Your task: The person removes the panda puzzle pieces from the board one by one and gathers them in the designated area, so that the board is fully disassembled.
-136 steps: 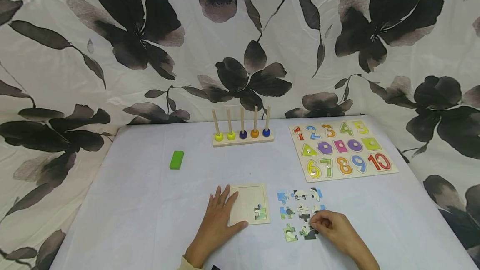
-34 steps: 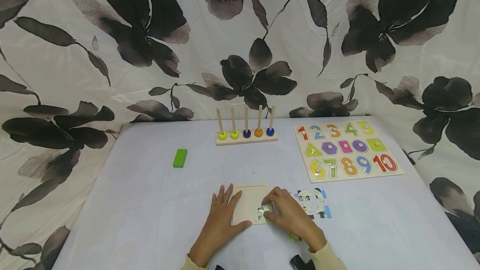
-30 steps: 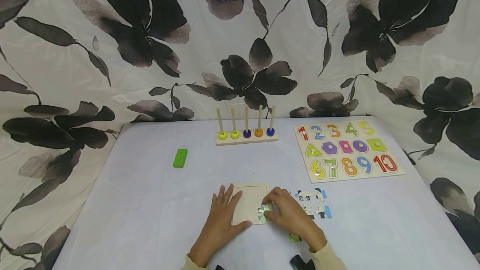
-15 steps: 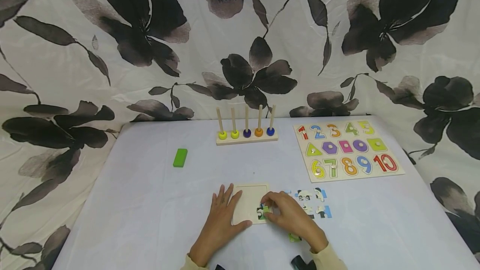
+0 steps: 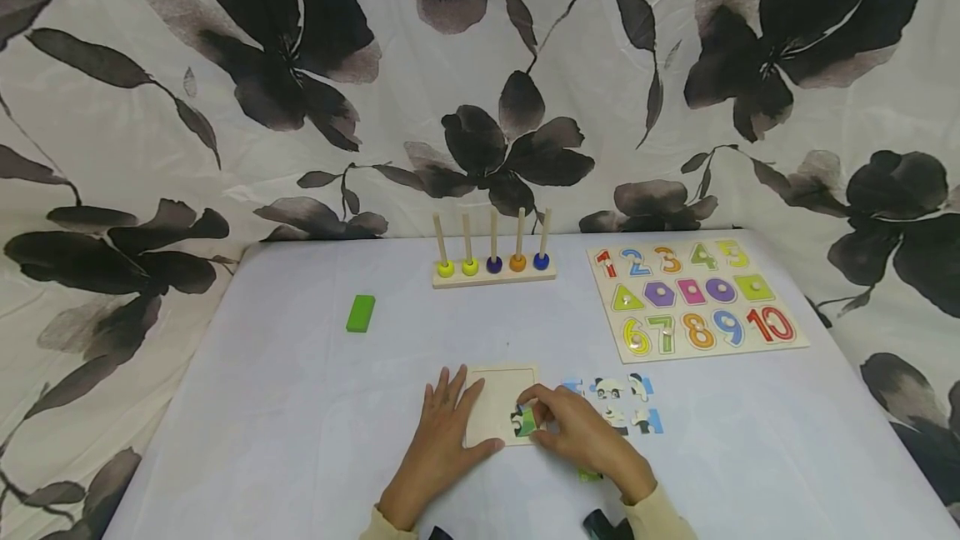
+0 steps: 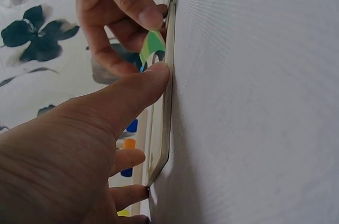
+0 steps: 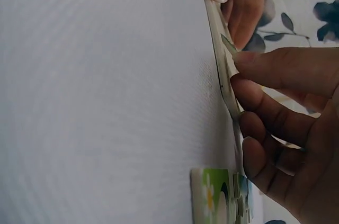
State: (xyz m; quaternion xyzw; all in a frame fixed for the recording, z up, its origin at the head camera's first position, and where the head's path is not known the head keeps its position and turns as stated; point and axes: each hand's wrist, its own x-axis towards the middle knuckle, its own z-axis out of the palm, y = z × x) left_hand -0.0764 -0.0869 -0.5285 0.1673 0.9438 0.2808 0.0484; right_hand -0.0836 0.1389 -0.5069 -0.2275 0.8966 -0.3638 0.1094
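The left hand (image 5: 442, 436), fingers spread, rests along the left side of a shallow square wooden puzzle tray (image 5: 487, 407). Its thumb (image 6: 153, 78) lies on the tray's near edge. Over the tray's lower right corner, the right hand (image 5: 585, 432) pinches a jigsaw piece (image 5: 524, 421) between thumb and forefinger. Green, with some black, white and blue, this piece stands tilted up from the tray in the left wrist view. Several loose panda jigsaw pieces (image 5: 609, 390) lie right of the tray, some partly hidden by the right hand. A green piece (image 7: 214, 192) shows below that hand.
A board of numbers and shapes (image 5: 675, 354) lies at the right. Behind the tray stands a wooden peg stand (image 5: 495, 280) with coloured beads on its pegs. A green block (image 5: 361, 313) lies at the left on the white tablecloth (image 5: 285, 407).
The right hand has moved left from the loose pieces to the tray. In the last second it tilts the corner piece, showing more green. The left hand stays at the tray's side.
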